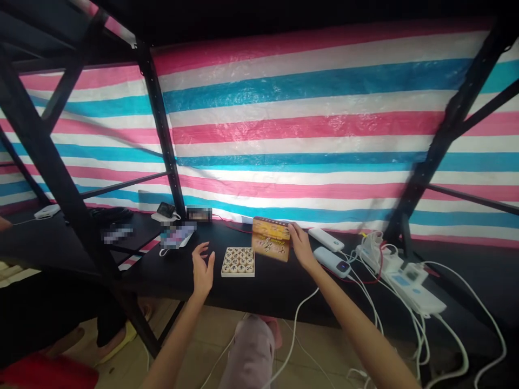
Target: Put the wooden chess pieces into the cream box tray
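A shallow white box of Chinese chess pieces (238, 261) sits on the black shelf, its round cream pieces with dark characters packed in rows. To its right, my right hand (301, 246) grips the edge of a yellow-brown printed box lid (271, 240), which is raised and tilted up. The lid's left edge slightly overlaps the view of the box's corner. My left hand (203, 270) hovers just left of the box, fingers spread and holding nothing.
White and pale blue power banks (332, 262) lie at the right, beside power strips (417, 292) and tangled white cables. A phone-like item (180, 236) is at the left. Striped sheeting (304, 135) hangs behind; black metal posts frame the shelf. Another person sits at far left.
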The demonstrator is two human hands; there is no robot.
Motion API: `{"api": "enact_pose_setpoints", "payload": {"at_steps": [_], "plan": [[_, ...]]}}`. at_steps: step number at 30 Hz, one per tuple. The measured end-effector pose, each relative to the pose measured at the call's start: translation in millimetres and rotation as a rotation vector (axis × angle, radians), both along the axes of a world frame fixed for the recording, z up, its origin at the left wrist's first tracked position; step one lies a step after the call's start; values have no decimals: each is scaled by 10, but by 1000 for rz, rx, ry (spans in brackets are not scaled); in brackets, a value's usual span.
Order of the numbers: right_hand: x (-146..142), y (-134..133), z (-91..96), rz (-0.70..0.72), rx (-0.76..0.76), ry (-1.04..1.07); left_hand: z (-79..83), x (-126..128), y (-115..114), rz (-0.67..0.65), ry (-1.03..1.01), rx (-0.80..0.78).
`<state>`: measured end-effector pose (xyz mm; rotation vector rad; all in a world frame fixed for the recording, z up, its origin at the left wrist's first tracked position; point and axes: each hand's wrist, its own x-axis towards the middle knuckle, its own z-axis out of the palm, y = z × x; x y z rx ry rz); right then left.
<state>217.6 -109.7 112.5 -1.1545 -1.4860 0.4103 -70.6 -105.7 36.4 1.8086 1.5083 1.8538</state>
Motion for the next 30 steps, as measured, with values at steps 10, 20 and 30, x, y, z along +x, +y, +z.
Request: {"api": "enact_pose_setpoints", "payload": {"at_steps": [10, 20, 30], "plan": [[-1056, -37, -500, 276, -427, 774, 392, 393, -414, -247, -28, -309], [-1195, 670, -1260, 0, -260, -210, -239, 356, 265, -54, 252, -666], [-1000, 776, -1292, 26, -390, -390, -335, 465, 579, 15, 450, -721]]}}
